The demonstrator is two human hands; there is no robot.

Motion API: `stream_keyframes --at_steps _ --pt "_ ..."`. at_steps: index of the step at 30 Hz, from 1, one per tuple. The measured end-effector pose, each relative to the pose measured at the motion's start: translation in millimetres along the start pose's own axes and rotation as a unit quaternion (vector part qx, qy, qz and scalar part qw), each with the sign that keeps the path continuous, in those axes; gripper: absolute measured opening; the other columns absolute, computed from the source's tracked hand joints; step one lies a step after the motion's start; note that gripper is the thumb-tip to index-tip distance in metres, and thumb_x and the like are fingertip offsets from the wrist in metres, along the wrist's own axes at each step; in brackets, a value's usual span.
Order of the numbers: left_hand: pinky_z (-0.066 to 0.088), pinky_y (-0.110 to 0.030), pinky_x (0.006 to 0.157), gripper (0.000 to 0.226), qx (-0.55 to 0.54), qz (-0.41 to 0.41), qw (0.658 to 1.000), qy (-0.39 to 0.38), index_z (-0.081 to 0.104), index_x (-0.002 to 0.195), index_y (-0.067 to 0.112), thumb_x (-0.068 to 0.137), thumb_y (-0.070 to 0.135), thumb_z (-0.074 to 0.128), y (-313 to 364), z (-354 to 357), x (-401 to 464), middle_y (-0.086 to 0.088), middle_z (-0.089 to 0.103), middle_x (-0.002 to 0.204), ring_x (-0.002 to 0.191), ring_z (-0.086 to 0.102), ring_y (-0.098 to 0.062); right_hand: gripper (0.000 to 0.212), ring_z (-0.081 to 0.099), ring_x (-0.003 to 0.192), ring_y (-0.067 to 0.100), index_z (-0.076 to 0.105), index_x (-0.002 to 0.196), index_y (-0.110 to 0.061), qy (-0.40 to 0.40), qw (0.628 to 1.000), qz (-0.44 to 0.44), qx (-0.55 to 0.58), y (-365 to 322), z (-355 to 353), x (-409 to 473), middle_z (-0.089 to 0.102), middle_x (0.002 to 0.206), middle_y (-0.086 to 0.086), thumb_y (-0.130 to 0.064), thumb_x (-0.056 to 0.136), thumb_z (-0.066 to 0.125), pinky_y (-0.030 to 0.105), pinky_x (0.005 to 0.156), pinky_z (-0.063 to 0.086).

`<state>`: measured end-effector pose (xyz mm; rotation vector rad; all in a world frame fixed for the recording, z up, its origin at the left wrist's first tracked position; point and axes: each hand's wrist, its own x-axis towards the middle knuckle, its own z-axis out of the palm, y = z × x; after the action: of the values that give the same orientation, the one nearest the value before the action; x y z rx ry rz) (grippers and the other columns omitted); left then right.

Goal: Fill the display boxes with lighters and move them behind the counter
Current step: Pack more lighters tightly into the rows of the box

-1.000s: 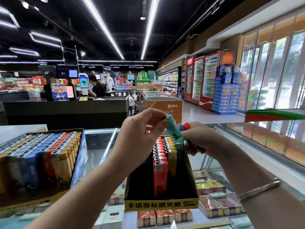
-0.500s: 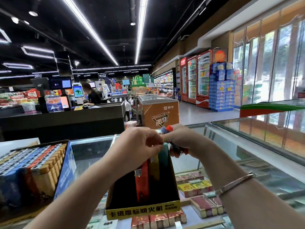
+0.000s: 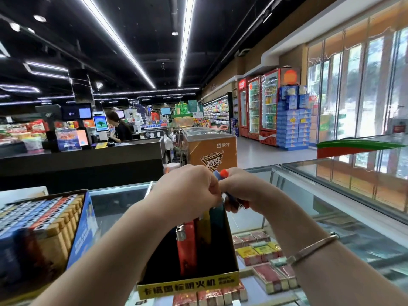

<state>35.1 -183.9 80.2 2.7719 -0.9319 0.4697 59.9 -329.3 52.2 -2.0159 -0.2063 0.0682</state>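
Note:
A black display box with a yellow front strip point(image 3: 189, 286) stands on the glass counter point(image 3: 331, 219), partly filled with upright lighters point(image 3: 186, 246) in red, yellow and teal. My left hand point(image 3: 185, 191) is curled over the box's far end, pinching a teal lighter point(image 3: 217, 212) down into its row. My right hand point(image 3: 245, 191) grips a bundle of loose lighters point(image 3: 223, 174), blue and red ends sticking up. A full display box point(image 3: 39, 228) sits at the left.
Cigarette packs point(image 3: 262, 255) lie under the glass. A black checkout counter point(image 3: 84, 160) with screens and a person stands behind. An orange chest freezer point(image 3: 209, 151) and red drink fridges point(image 3: 260, 111) are farther back. A green-red object point(image 3: 357, 146) sits at right.
My left hand has pushed the teal lighter down from above the box into its row. The view has shifted, so both boxes appear further left and lower.

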Motion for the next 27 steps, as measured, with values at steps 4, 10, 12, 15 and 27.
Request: stream_keyframes --at_steps 4,10,12,15,27 --pt "0.046 -0.022 0.054 0.045 0.065 0.01 0.997 -0.042 0.068 0.089 0.037 0.083 0.07 0.038 -5 -3 -4 0.014 0.064 0.088 0.071 0.057 -0.001 0.022 0.051 0.044 0.012 0.055 0.087 -0.003 0.001 1.0 0.01 0.014 1 -1 0 0.053 0.067 0.008 -0.021 0.083 0.067 0.021 0.041 0.041" --pt "0.045 -0.018 0.085 0.062 -0.248 0.035 0.966 -0.07 0.068 0.099 0.039 0.069 0.081 0.034 -29 12 -25 0.031 0.054 0.102 0.095 0.053 0.01 0.026 0.051 0.039 0.012 0.052 0.088 -0.007 0.104 0.981 -0.004 0.163 -1 -6 -2 0.049 0.06 0.006 -0.031 0.089 0.061 0.021 0.04 0.042" --pt "0.045 -0.012 0.081 0.064 -0.321 0.04 0.946 -0.024 0.067 0.099 0.041 0.066 0.086 0.036 -36 16 -32 0.029 0.06 0.103 0.097 0.057 0.008 0.029 0.05 0.043 0.015 0.054 0.08 -0.009 0.127 0.971 -0.008 0.203 -3 -10 -3 0.049 0.056 0.003 -0.037 0.087 0.06 0.026 0.045 0.042" --pt "0.045 -0.017 0.083 0.054 -0.35 0.034 0.933 0.078 0.068 0.097 0.042 0.068 0.08 0.046 -43 17 -31 0.023 0.066 0.101 0.099 0.06 0.003 0.032 0.043 0.039 0.013 0.053 0.073 -0.01 0.137 0.953 -0.026 0.268 -6 -12 -6 0.048 0.05 0.002 -0.039 0.088 0.059 0.024 0.04 0.038" --pt "0.038 0.001 0.073 0.045 -0.218 0.055 0.95 0.217 0.057 0.106 0.043 0.067 0.064 0.052 -28 21 -38 0.029 0.06 0.082 0.087 0.057 0.01 0.031 0.056 0.044 0.015 0.053 0.08 -0.002 0.074 0.921 -0.095 0.371 -21 13 -13 0.052 0.059 0.009 -0.026 0.066 0.066 0.024 0.042 0.05"
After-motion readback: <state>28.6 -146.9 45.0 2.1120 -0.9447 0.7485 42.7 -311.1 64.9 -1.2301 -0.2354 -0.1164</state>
